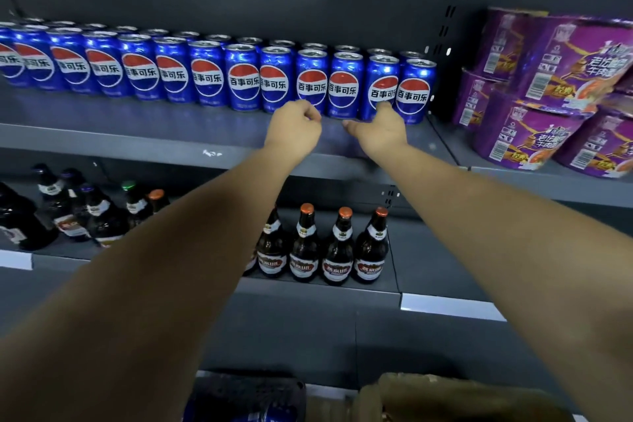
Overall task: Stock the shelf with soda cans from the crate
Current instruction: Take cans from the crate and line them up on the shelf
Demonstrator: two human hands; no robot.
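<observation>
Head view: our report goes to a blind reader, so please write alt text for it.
The left hand and right hand reach to the front row of blue Pepsi cans on a grey shelf; neither holds one. Purple instant-noodle bowls stand to the right, beer bottles on the shelf below.

The crate (239, 387) is running off the bottom edge, blurred. The left arm (171, 267) is covering part of a bottle (270, 250). The back cans (284, 43) are showing only lids.
</observation>
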